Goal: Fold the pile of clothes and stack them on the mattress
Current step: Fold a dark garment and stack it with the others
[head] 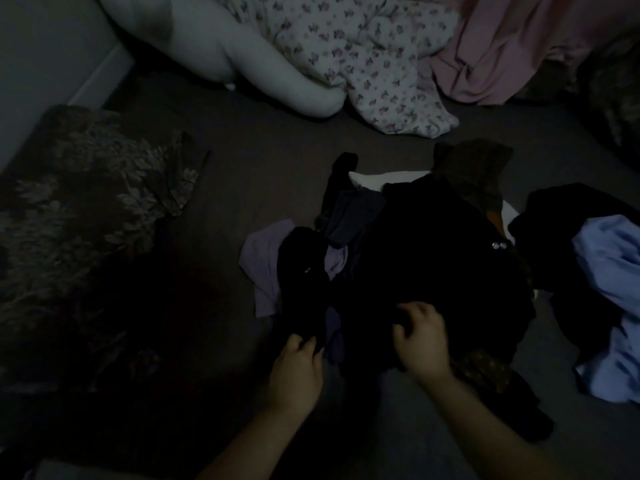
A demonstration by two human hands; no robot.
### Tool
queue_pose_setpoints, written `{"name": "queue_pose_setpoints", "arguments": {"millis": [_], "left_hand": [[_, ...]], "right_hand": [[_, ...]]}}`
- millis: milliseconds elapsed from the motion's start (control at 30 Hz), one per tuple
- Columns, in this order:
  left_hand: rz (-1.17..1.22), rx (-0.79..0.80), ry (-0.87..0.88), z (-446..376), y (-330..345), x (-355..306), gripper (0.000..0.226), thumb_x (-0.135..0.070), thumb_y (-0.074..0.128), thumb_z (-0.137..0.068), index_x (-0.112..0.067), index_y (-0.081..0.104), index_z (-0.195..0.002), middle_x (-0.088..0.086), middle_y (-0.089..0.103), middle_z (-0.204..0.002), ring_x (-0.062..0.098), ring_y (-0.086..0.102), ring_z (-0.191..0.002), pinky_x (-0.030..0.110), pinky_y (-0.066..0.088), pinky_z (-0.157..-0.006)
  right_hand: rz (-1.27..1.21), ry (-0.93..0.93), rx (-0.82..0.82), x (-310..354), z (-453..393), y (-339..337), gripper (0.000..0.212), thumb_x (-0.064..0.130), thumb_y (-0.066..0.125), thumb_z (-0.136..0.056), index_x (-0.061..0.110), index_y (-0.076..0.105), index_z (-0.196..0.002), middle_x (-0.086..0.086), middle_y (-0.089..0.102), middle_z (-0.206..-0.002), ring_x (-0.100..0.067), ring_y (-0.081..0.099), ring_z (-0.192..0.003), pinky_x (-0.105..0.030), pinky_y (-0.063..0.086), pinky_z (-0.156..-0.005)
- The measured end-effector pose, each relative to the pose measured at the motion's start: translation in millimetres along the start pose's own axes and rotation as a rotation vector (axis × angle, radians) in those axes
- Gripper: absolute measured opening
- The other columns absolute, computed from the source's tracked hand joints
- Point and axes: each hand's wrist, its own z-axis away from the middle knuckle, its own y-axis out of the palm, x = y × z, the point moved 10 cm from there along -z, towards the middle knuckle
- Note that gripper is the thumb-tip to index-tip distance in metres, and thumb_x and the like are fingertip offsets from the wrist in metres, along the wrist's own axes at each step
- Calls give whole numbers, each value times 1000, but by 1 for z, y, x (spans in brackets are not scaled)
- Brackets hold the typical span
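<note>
A pile of clothes lies on the dark mattress (263, 168) in front of me, in dim light. On top is a large black garment (426, 258) with small metal snaps. A lilac piece (263, 258) and a grey-blue piece (349, 216) stick out at its left. My left hand (294, 372) pinches a black fold at the pile's near left edge. My right hand (420, 337) has its fingers curled into the black garment's near edge. A light blue garment (613, 306) and more black cloth lie at the right.
A dark floral pillow (90, 216) lies at the left. A white pillow (242, 53), a floral quilt (374, 64) and a pink sheet (512, 46) are bunched along the far side. A pale wall (41, 57) borders the far left.
</note>
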Motion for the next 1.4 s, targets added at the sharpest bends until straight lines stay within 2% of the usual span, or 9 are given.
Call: {"name": "queue_pose_setpoints", "arguments": {"millis": [167,300,467,567,733,833,1033,1200,1400], "left_hand": [[-35,3,104,45,12,-26,46,-37,34,-86,-21,62,-119,3,55,-113,22,63,-87,29,52,-76],[20,69,243,82,24,-35,33,-45,43,-83,-28,69,-95,-10,65,-88,8,64,-69,18,53,-59],[558,-194,-358,64,-30,29,38,-39,46,-96,-13,61,-119,-8,55,-111,13,54,-109,18,35,-95],[964,-37,-559,37,-27,34,34,-44,59,-88,-26,56,-116,-7,57,-111,13,56,-105,29,46,-92],[853,-177,-567,16,-41,72,22,-9,63,-88,-18,61,-69,1,60,-70,22,55,-79,30,48,-70],[755,-299,-549,13,-68,105,8,-7,56,-92,-6,61,-86,7,61,-83,21,55,-86,16,43,-67],[540,-493,-648,32,-129,205,25,-6,42,-96,10,52,-112,29,57,-111,39,55,-106,37,39,-89],[278,-129,-671,49,-125,286,16,-7,51,-92,8,57,-95,30,62,-100,42,59,-98,39,42,-83],[8,294,-528,53,-72,293,37,-17,63,-82,-7,59,-118,21,56,-119,35,55,-112,34,44,-96]], "right_hand": [[-638,277,636,55,53,108,18,35,62,-89,19,67,-97,4,70,-90,-11,66,-85,-15,52,-69],[-774,385,595,52,54,123,58,21,68,-86,12,45,-138,-9,61,-122,-21,62,-103,-29,53,-83],[-776,193,618,59,69,110,35,23,61,-91,24,57,-126,5,64,-111,-8,62,-98,-13,50,-77],[-642,33,682,69,87,110,17,20,56,-94,22,69,-105,8,69,-103,-4,64,-95,-12,48,-81],[-618,58,403,56,67,96,18,1,70,-80,19,67,-79,5,64,-86,-9,59,-86,-10,45,-72],[-627,140,246,41,53,87,21,-2,67,-82,18,60,-82,-4,61,-91,-11,57,-78,-8,46,-60],[-722,323,-1,25,48,98,23,-3,65,-84,5,60,-104,-14,62,-101,-12,57,-72,-7,48,-53],[-604,480,-177,9,83,123,38,-9,61,-83,-6,53,-120,-24,59,-119,-28,58,-97,-27,47,-82],[-496,806,339,-19,168,195,39,10,64,-87,-9,55,-120,-16,60,-114,-28,56,-89,-33,46,-79]]}}
